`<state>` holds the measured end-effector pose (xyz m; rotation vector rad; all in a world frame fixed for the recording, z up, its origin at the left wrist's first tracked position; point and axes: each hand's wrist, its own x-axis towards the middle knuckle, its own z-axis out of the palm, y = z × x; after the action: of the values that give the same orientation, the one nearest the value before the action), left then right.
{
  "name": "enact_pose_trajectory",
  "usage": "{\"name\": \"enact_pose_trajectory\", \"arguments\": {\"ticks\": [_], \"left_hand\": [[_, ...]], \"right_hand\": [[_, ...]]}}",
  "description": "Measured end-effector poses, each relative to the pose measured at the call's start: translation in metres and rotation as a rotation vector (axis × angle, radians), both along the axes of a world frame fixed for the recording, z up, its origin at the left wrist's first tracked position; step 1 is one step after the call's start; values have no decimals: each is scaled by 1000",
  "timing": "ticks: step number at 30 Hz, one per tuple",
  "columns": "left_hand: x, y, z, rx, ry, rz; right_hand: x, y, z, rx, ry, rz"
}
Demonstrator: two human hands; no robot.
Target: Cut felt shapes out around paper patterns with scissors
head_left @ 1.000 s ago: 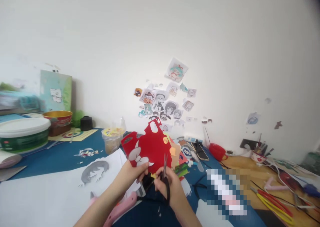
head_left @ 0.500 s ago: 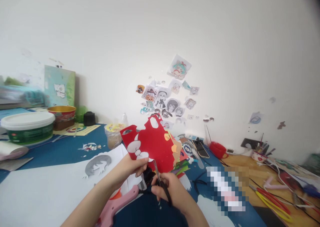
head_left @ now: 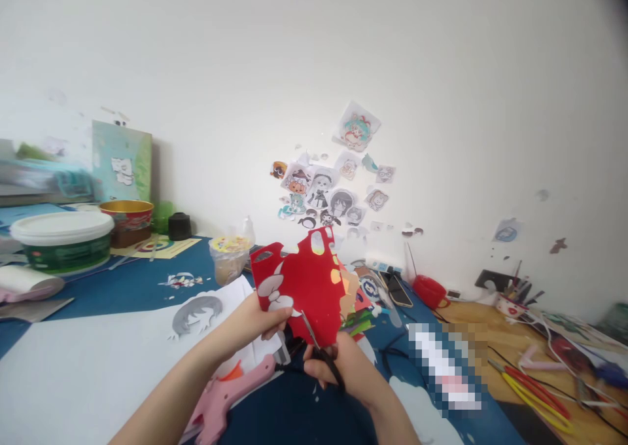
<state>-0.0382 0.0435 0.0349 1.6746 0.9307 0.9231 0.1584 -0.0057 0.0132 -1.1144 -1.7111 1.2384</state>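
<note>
My left hand (head_left: 265,315) pinches a sheet of red paper (head_left: 314,278) by its lower left, with the thumb over a white bow-shaped paper piece (head_left: 275,293) that lies on the red. Several holes and a ragged right edge mark the sheet. My right hand (head_left: 346,366) is closed around black-handled scissors (head_left: 311,330), whose blades point up and left at the red paper, just right of the left thumb. Whether the blades are cutting through it I cannot tell.
Below my left forearm lies a pink glue gun (head_left: 223,392) on white paper (head_left: 88,373). A white-lidded tub (head_left: 63,245) and a clear cup (head_left: 229,262) stand at left. Toward the right are a phone (head_left: 396,289), a red mug (head_left: 429,290) and red-yellow handled pliers (head_left: 534,392).
The view has shifted slightly. Both hands, the red paper and the scissors sit a little further right and the sheet is slightly turned. Both grips are unchanged.
</note>
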Motion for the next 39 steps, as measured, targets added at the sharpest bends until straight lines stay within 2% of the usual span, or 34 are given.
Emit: {"name": "enact_pose_trajectory", "arguments": {"ticks": [8,14,24,31,39], "left_hand": [[-7,-3,2,-6,96,-69],[-10,0,2,31,44,-110],[-12,-1,6,35,80,-106],[-11,3,2,48,194,1],[-10,1,4,92,200,-45]], "right_hand": [[7,0,2,-37,-157,36],[13,6,-2,-88,-179,58],[13,5,-1,-64,-198,116],[11,7,-4,-96,-209,58],[14,10,-10,-41,-208,83]]}}
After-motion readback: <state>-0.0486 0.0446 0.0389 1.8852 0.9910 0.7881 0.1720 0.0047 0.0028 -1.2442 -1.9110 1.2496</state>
